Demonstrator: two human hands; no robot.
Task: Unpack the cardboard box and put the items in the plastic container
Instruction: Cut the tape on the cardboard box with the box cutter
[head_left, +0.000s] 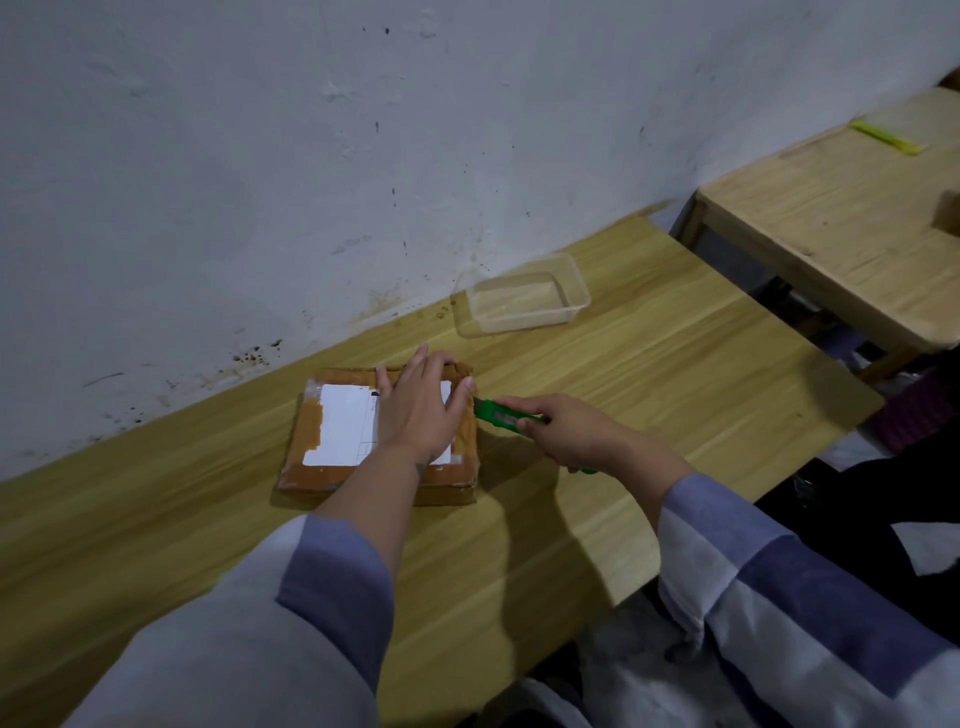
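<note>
A flat taped cardboard box with a white label lies on the wooden table near the wall. My left hand lies flat on top of the box, fingers spread toward its far right corner. My right hand grips a green utility knife, its tip at the box's right edge near my left thumb. A clear plastic container stands empty behind the box, close to the wall.
A second, lower wooden table stands to the right with a yellow-green strip on it. The white wall runs along the table's far edge. Dark clutter lies on the floor at right.
</note>
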